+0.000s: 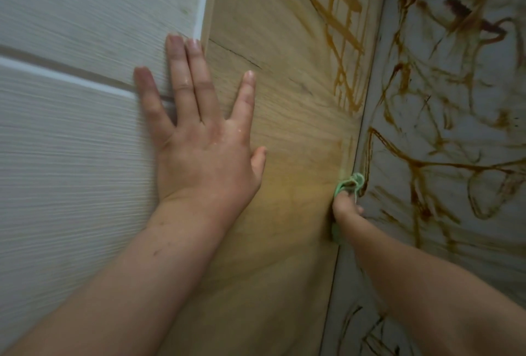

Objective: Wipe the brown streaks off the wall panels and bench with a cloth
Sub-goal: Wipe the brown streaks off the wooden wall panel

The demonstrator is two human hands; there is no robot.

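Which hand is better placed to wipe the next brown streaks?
Right. The right hand grips the cloth at the corner, directly beside the streaks. The left hand lies flat on the panels, holding nothing.

the pale grey-white wall panel (71,156) looks matt with fine ridged grain lines, the tan wood-grain panel (284,99) smooth with a faint sheen, the pale grey flat surface (489,259) smooth under smeared brown streaks (421,166), and the small mint-green cloth (351,183) soft and crumpled.
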